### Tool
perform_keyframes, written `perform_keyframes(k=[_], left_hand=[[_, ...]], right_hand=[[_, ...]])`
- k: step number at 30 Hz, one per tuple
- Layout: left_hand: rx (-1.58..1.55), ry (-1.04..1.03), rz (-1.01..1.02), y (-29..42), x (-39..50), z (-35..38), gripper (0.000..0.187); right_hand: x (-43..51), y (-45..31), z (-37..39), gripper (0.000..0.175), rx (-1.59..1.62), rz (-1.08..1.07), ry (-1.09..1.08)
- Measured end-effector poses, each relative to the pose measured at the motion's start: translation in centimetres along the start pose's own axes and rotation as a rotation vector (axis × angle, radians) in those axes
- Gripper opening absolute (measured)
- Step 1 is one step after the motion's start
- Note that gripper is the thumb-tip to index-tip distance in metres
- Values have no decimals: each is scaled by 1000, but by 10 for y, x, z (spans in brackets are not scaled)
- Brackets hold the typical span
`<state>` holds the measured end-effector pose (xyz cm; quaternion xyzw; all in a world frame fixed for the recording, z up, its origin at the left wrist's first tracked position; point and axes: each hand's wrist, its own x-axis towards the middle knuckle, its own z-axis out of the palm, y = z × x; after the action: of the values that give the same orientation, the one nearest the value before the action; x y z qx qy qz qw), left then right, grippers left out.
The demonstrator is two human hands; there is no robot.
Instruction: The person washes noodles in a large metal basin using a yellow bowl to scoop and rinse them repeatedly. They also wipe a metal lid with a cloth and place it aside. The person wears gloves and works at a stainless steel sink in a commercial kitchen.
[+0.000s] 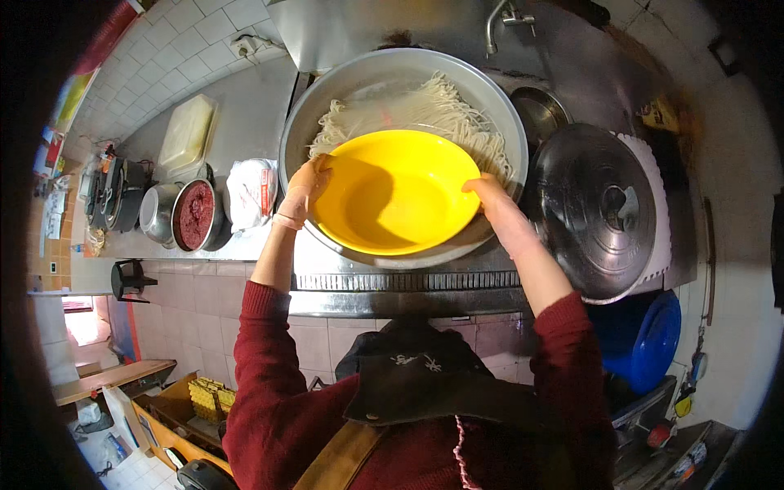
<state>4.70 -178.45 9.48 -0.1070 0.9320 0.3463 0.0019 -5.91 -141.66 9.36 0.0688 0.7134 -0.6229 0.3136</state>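
Observation:
A shallow yellow bowl (422, 196) is held at both sides, tilted, over a large round metal pan (294, 116). My left hand (306, 187), in a clear thin glove, grips its left rim. On its right rim my right hand (495, 199) has its thumb and fingers closed, also in a thin glove. No food shows inside the bowl. Behind it, pale noodles (453, 110) lie in the pan, partly hidden by the bowl and by what looks like steam or cloudy liquid.
A big metal lid (597, 208) lies at the right, by a small metal pan (539, 110). To the left are a pot of red minced food (196, 214), a white plastic bag (251, 193) and a lidded plastic container (188, 131). A faucet (493, 30) juts out behind.

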Motion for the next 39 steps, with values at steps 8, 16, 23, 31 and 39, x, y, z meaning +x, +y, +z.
perform_keyframes(k=[8,16,23,31,39], left_hand=[[374,179,-236,-28,91,-5,38],[465,-6,-326,-50,192,-1,35],[515,-200,-409,-76,226,13,30],[417,-82,-470,-59,224,23,30],[412,-48,-517,-63,230,32,29]], right_hand=[[127,-47,43,28,-370,-328,200],[222,-87,64,34,-687,-145,409],[261,-107,66,36,-817,0,269],[285,-94,61,36,-875,3,292],[321,-76,53,35,-830,-27,270]])
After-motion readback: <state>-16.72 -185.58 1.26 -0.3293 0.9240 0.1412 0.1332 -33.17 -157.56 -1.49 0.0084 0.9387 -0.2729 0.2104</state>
